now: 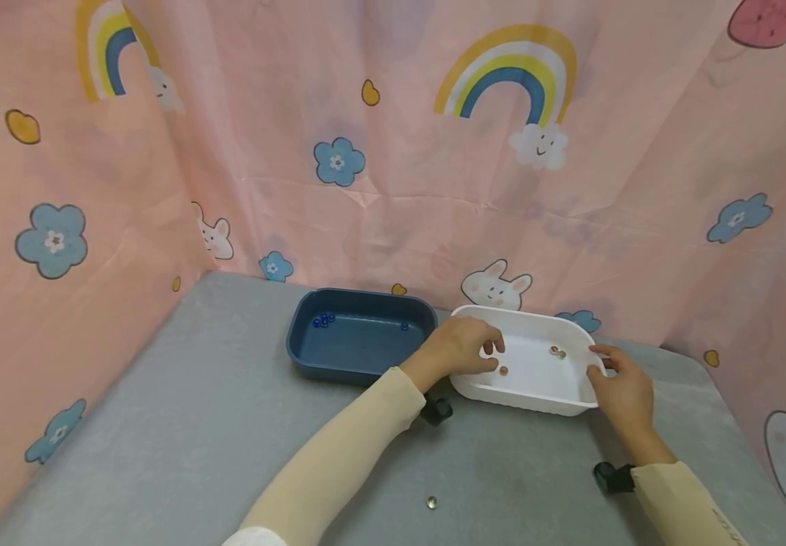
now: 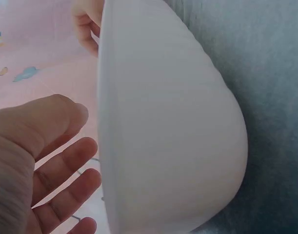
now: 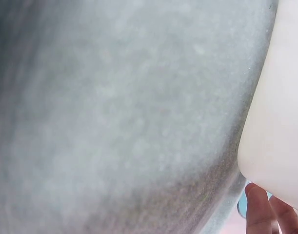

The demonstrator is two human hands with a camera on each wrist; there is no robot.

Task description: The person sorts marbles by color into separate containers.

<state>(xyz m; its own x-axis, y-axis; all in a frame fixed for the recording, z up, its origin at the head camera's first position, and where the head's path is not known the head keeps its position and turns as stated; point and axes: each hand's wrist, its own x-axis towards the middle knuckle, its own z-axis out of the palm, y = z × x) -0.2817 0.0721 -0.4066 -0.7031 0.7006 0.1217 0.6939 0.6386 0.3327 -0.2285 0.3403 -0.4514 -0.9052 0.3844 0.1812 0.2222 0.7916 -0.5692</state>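
Note:
My left hand hovers over the left end of a white tray, thumb and fingers loosely bent and apart. Nothing shows between them in the left wrist view, where the hand is beside the tray's outer wall. At the tray's right end, my right hand holds the rim with thumb and fingers. Its fingers show at the tray's outer side in the right wrist view. Inside the tray, one brownish marble lies near my left fingertips, and two marbles sit together farther right.
A dark blue tray stands to the left of the white one. Several blue marbles are grouped at its left, and a single marble is at its right. One loose marble lies on the grey table. Pink printed cloth hangs behind.

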